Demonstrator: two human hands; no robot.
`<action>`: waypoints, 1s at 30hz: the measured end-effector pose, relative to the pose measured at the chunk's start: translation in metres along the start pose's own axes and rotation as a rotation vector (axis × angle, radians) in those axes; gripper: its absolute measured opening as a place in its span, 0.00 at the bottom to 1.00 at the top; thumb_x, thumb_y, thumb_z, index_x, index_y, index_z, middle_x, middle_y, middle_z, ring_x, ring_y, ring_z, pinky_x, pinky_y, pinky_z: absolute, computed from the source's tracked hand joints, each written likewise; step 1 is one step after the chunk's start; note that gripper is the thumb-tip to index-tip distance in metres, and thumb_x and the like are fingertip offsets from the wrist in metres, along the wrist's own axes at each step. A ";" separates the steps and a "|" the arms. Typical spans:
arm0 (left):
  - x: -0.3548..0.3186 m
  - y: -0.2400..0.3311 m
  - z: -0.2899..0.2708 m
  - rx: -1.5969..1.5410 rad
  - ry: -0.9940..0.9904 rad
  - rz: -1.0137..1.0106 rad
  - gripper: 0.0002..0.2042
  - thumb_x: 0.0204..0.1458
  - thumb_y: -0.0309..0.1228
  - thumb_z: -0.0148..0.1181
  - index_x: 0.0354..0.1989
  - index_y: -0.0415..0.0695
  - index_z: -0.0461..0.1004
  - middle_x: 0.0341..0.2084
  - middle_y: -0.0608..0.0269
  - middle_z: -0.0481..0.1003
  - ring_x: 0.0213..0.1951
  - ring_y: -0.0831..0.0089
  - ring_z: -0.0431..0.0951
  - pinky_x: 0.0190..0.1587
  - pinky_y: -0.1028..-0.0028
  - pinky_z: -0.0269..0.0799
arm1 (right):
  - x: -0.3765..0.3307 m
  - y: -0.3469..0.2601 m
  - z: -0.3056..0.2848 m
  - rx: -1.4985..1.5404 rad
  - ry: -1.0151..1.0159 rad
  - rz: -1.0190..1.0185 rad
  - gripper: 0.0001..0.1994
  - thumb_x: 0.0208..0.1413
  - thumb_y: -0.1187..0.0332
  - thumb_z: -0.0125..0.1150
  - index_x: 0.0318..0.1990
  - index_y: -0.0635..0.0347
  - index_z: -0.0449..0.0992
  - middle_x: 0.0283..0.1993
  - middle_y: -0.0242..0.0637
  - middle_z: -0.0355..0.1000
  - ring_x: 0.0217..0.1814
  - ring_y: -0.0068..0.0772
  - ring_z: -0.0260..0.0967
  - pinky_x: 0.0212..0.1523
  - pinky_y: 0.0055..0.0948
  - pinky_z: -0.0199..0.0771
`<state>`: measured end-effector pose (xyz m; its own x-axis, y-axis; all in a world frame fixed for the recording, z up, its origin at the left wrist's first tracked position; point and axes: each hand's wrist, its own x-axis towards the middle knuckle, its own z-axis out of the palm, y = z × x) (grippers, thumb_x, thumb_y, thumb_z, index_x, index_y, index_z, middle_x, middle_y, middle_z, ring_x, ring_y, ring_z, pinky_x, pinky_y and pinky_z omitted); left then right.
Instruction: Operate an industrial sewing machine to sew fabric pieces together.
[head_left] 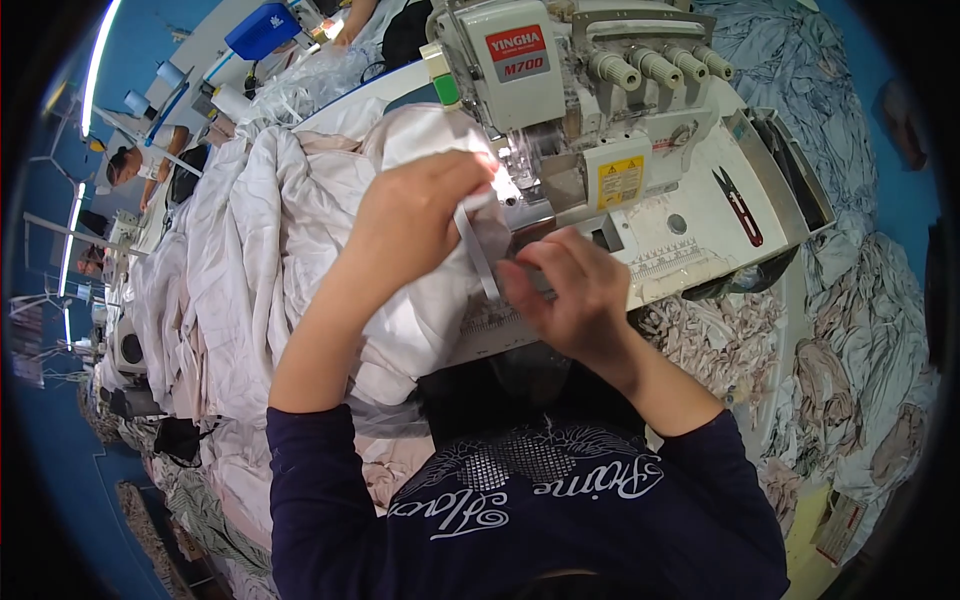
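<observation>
My left hand [415, 215] presses and grips a bunched white cloth [300, 230] right at the presser foot [520, 165] of a cream-coloured sewing machine [570, 90]. A narrow white strip [478, 255] hangs down from the left hand's fingers. My right hand [570, 290] pinches the lower end of this strip at the front edge of the machine bed [690, 235]. Both forearms wear dark blue sleeves.
A large pile of white cloth [215, 300] spreads to the left. Red-handled thread snips [738, 205] lie on the machine bed at the right. Patterned grey fabric [860, 330] is heaped on the right. Other people sit at machines at the far left.
</observation>
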<state>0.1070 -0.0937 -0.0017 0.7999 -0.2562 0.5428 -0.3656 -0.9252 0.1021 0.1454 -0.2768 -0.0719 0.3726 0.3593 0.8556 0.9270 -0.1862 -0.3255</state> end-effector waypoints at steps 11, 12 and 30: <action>-0.008 -0.023 0.001 -0.055 0.390 -0.272 0.08 0.39 0.20 0.57 0.30 0.41 0.73 0.25 0.58 0.74 0.26 0.61 0.75 0.30 0.69 0.70 | -0.029 -0.041 0.027 0.792 -0.528 0.754 0.13 0.49 0.62 0.65 0.31 0.64 0.74 0.19 0.30 0.67 0.19 0.16 0.60 0.21 0.20 0.62; -0.012 -0.022 -0.001 -0.052 0.393 -0.275 0.08 0.39 0.20 0.57 0.30 0.41 0.73 0.25 0.58 0.74 0.26 0.61 0.75 0.30 0.69 0.70 | -0.032 -0.042 0.017 0.819 -0.566 0.652 0.11 0.48 0.64 0.65 0.32 0.63 0.75 0.20 0.30 0.67 0.20 0.16 0.60 0.22 0.20 0.62; -0.043 0.026 -0.014 -0.039 0.003 0.030 0.22 0.28 0.19 0.59 0.39 0.38 0.75 0.39 0.57 0.74 0.42 0.63 0.76 0.40 0.71 0.75 | -0.014 -0.023 -0.035 0.965 -0.435 1.160 0.17 0.55 0.74 0.55 0.50 0.67 0.62 0.40 0.40 0.71 0.19 0.19 0.67 0.19 0.15 0.66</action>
<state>0.0566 -0.1031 -0.0109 0.7866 -0.2829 0.5488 -0.4080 -0.9053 0.1182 0.1170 -0.3091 -0.0623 0.6987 0.6983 -0.1557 -0.2498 0.0342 -0.9677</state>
